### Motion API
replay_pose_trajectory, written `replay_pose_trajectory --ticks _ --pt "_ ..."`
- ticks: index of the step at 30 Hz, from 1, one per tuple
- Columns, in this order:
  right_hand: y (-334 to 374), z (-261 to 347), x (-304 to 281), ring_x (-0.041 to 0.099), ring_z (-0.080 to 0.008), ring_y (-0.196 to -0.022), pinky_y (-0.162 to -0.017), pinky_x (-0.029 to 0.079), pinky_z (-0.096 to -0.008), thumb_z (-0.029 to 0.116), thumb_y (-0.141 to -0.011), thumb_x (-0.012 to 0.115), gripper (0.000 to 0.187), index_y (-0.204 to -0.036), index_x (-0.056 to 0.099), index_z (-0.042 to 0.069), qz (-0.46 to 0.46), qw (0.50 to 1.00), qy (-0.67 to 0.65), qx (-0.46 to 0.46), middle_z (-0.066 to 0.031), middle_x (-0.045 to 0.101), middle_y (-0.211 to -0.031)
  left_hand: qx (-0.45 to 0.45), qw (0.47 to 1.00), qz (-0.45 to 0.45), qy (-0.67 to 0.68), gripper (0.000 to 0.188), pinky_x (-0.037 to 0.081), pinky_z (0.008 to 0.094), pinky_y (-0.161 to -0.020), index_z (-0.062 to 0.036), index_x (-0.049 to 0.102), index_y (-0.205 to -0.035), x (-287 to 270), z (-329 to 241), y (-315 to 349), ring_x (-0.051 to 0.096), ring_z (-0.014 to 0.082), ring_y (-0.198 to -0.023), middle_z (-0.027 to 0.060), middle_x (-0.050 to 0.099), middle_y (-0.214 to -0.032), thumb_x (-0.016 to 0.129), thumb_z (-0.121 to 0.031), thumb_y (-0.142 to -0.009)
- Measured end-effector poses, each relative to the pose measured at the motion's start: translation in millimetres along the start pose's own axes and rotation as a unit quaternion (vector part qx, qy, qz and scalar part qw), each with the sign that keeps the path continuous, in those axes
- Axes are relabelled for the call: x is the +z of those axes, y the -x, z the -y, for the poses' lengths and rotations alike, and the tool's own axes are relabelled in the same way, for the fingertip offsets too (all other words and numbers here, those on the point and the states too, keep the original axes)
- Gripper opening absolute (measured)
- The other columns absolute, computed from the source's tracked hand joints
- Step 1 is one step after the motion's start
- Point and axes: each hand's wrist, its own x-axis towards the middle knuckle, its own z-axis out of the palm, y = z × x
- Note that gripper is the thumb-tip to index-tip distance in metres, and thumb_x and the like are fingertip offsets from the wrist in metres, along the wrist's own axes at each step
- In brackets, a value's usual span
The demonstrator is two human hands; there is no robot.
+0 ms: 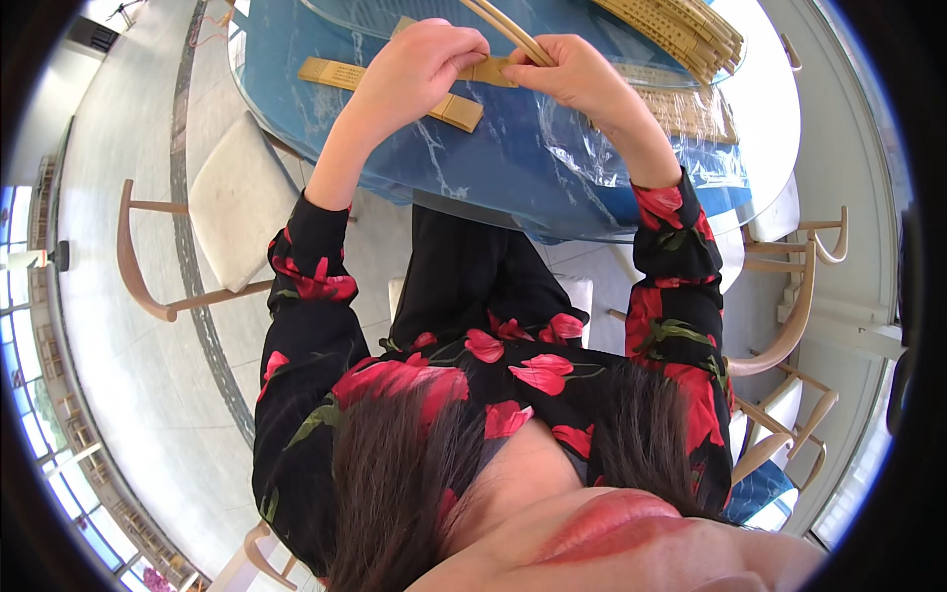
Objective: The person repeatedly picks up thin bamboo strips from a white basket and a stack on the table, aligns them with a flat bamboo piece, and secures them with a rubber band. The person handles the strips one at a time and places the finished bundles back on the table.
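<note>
My left hand (419,69) pinches one end of a tan paper sleeve (490,71) above the blue marbled tabletop. Between the thumb and fingers of my right hand (582,79) is a pair of thin wooden chopsticks (505,28), slanting up to the left past the upper edge of the view. My right thumb also touches the sleeve's other end. Whether the chopstick tips enter the sleeve cannot be seen. Under and beside my left hand lie flat tan printed sleeves (330,73), one ending in a strip (457,113) nearer to me.
At the far right a thick stack of tan printed sleeves (681,35) lies on the table. Nearer, more sleeves (695,113) lie under crinkled clear plastic (602,168). The table's curved edge (493,219) is in front of my lap. Chairs (232,202) stand on both sides.
</note>
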Motion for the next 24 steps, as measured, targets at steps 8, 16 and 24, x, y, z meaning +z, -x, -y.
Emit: replay_pose_trajectory --ticks 8,16,24 --pt "-8.5 -24.5 -0.8 0.041 -0.0022 -0.065 -0.058 0.031 -0.0229 0.024 -0.091 0.075 0.019 -0.092 0.069 0.006 -0.04 0.999 0.0 -0.034 0.0075 0.05 -0.073 0.013 0.989 -0.017 -0.148 0.016 0.049 0.0421 -0.092 -0.0117 0.069 -0.106 7.7 -13.5 1.4 0.062 0.0254 -0.098 0.0044 0.065 -0.097 0.072 -0.016 -0.092" --pt "-10.8 -28.1 -2.3 0.043 -0.0025 -0.066 -0.058 0.032 -0.0229 0.024 -0.094 0.074 0.022 -0.093 0.068 0.003 -0.034 0.999 0.015 -0.03 0.0078 0.052 -0.073 0.09 0.95 -0.1 -0.282 0.038 0.042 0.0531 -0.108 -0.0195 0.07 -0.112 38.1 3.8 3.1 0.063 0.0168 -0.104 -0.0049 0.068 -0.102 0.084 -0.029 -0.078" --pt "-12.5 -33.4 -1.1 0.046 -0.0115 -0.062 -0.058 0.039 -0.0313 0.029 -0.087 0.076 0.029 -0.083 0.067 0.002 -0.101 0.988 0.102 -0.051 -0.0025 0.051 -0.065 0.058 0.964 -0.15 -0.211 0.034 0.047 0.0481 -0.102 -0.014 0.073 -0.106 48.2 -8.4 6.1 0.066 0.0219 -0.097 -0.0022 0.07 -0.097 0.087 -0.019 -0.074"
